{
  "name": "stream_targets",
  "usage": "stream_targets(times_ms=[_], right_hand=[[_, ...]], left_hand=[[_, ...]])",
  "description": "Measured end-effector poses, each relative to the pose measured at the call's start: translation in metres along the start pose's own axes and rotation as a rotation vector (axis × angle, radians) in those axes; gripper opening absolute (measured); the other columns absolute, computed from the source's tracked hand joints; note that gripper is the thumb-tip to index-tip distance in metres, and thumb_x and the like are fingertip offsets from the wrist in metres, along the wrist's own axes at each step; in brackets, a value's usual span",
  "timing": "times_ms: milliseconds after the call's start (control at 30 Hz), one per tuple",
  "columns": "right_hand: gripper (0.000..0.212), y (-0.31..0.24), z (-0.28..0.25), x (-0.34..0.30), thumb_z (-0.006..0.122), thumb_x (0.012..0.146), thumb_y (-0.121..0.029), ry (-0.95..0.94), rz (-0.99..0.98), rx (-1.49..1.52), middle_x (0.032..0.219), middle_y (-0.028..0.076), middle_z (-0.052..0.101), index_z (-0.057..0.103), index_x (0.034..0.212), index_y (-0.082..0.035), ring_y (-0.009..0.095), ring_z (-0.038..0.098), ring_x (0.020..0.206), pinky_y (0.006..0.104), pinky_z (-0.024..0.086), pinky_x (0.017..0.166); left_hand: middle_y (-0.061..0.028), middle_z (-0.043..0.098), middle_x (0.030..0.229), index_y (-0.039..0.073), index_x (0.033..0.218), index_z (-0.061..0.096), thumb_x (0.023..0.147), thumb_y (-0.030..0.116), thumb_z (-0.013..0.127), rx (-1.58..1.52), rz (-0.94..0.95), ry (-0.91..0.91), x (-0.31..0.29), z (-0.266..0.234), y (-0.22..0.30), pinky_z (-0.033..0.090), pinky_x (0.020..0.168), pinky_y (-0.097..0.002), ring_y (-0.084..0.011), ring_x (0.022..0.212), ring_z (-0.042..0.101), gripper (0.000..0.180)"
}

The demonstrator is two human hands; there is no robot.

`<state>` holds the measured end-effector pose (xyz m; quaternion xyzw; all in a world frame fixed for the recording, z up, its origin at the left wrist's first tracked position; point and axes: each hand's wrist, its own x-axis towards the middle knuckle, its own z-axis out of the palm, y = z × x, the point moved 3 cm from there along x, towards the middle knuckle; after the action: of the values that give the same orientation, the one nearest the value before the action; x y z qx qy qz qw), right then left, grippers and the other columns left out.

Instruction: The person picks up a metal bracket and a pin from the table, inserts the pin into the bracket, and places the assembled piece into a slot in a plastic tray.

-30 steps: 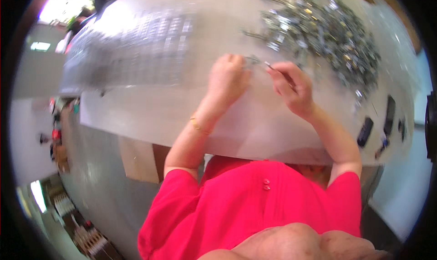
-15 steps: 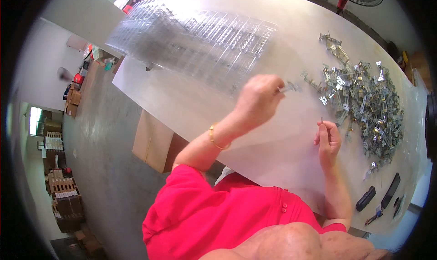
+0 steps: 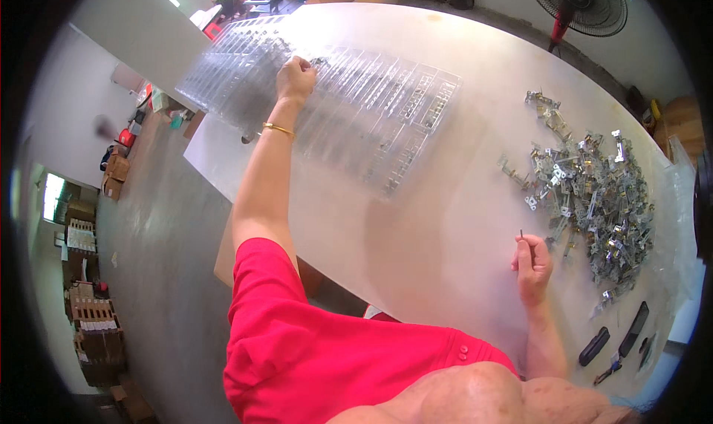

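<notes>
I'm holding my left hand [image 3: 296, 80] over the clear tray [image 3: 445, 107] — whether it's gripping anything, I can't tell — while my right hand [image 3: 533, 266] is pinching a thin stick [image 3: 521, 234] near the piled metal parts [image 3: 600, 201].

Workshop: heaped metal parts [image 3: 605, 201], grey floor [image 3: 171, 261], apparently stacked cartons [image 3: 98, 344].

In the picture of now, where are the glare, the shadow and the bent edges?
Head view: glare whitens the table beside the far edge of the clear tray; same head view: a soft shadow lies between tray and right hand; head view: the table's far edge bows, picture corners are black.
</notes>
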<state>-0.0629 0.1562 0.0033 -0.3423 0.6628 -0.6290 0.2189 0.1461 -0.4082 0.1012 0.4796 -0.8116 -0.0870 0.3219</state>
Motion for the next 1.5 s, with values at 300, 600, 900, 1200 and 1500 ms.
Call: stream_targets(times_ms=[300,600,900,1200,1500], right_hand=[[0.008,-0.001,-0.001,-0.004,0.056,0.102,-0.009,0.035,0.046,-0.045,0.073,-0.001,0.056,0.061,0.103,-0.003,0.005,0.051,0.058,0.0216,0.044,0.052],[0.008,-0.002,0.000,-0.003,0.056,0.102,-0.009,0.039,0.059,-0.106,0.070,-0.001,0.056,0.061,0.103,-0.003,0.005,0.051,0.056,0.0216,0.042,0.052],[0.008,-0.004,0.002,-0.003,0.058,0.102,-0.011,0.052,0.076,-0.134,0.067,-0.002,0.055,0.061,0.102,-0.003,0.005,0.051,0.057,0.0214,0.041,0.052],[0.007,-0.007,0.002,-0.008,0.059,0.101,-0.010,0.074,0.097,-0.117,0.069,-0.002,0.056,0.062,0.102,-0.004,0.005,0.052,0.058,0.0213,0.042,0.053],[0.006,-0.009,0.003,-0.001,0.062,0.098,-0.007,0.058,0.030,-0.211,0.068,0.000,0.059,0.064,0.102,-0.003,0.006,0.056,0.058,0.0228,0.044,0.052]], left_hand=[[-0.0143,0.074,0.096,0.011,0.095,0.071,0.080,0.026,0.074,0.154,-0.072,-0.155,0.047,0.053,-0.027,0.054,0.086,-0.0410,-0.0317,0.096,0.070,0.021],[-0.0153,0.074,0.099,0.011,0.095,0.071,0.079,0.026,0.076,0.219,-0.046,-0.240,0.060,0.075,-0.033,0.054,0.088,-0.0414,-0.0318,0.099,0.070,0.022],[-0.0169,0.074,0.097,0.008,0.091,0.072,0.078,0.026,0.073,0.292,-0.009,-0.234,0.057,0.076,-0.025,0.054,0.087,-0.0416,-0.0326,0.096,0.070,0.022],[-0.0190,0.073,0.098,0.007,0.091,0.072,0.078,0.026,0.071,0.303,0.029,-0.252,0.059,0.086,-0.032,0.054,0.087,-0.0428,-0.0344,0.096,0.070,0.023],[-0.0192,0.073,0.097,0.002,0.096,0.073,0.088,0.024,0.065,0.055,0.265,-0.192,0.031,0.040,0.053,0.054,0.080,-0.0414,-0.0340,0.088,0.070,0.025]])
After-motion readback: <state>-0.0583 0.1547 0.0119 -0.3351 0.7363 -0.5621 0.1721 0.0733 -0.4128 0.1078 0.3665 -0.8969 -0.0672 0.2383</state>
